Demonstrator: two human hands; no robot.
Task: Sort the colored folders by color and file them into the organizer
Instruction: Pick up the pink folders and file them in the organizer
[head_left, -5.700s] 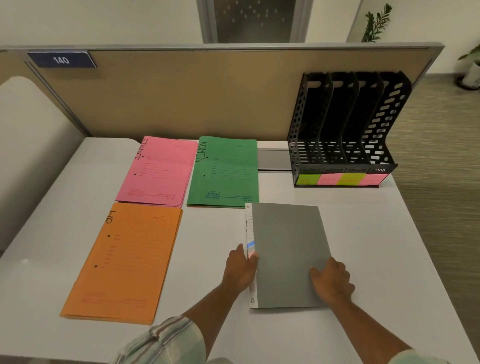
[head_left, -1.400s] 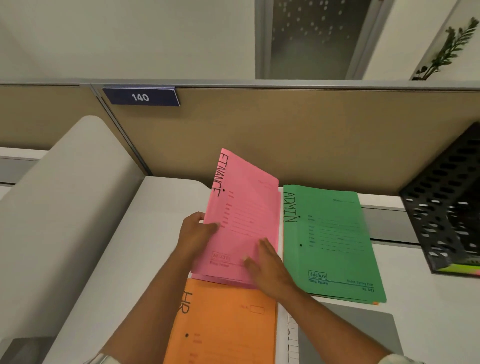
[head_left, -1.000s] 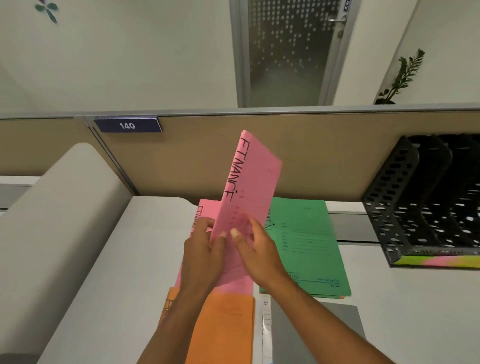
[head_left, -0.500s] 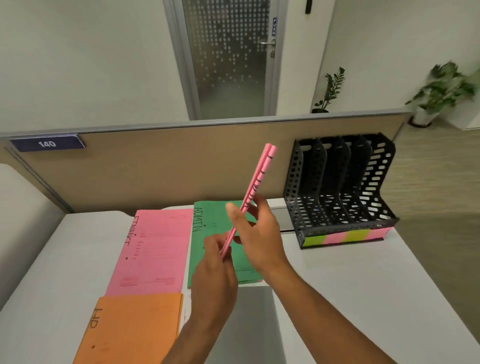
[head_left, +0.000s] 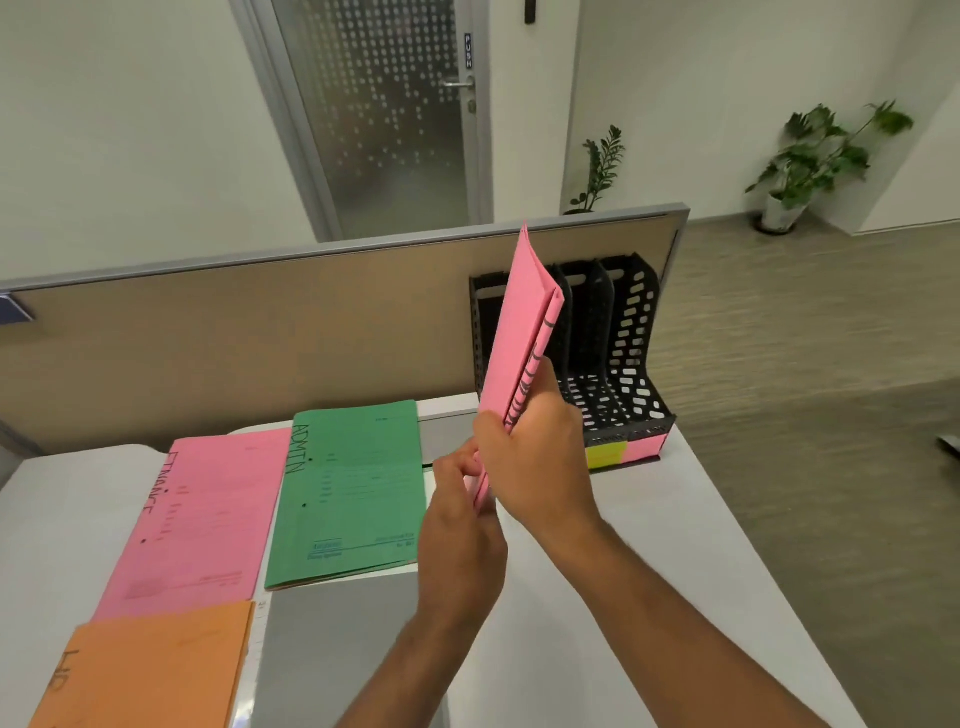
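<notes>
Both hands grip a pink folder (head_left: 524, 332) held on edge in front of the black organizer (head_left: 618, 353), its top tilted toward the organizer's left slots. The right hand (head_left: 535, 457) is clamped around the spine side — fingers wrapped over the lettering — while the left hand (head_left: 462, 525) pinches the bottom corner. Left of the organizer, a second pink folder (head_left: 197, 519), a green folder (head_left: 353, 488), an orange folder (head_left: 150, 670) and a grey folder (head_left: 337, 634) lie flat on the desk (head_left: 675, 571).

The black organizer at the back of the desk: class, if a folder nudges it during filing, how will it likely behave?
The black organizer is tall with perforated walls, so probably light and apt to slide. Its slots look empty, which suggests little weight holding it down. The partition appears close behind, likely limiting backward tipping.
</notes>
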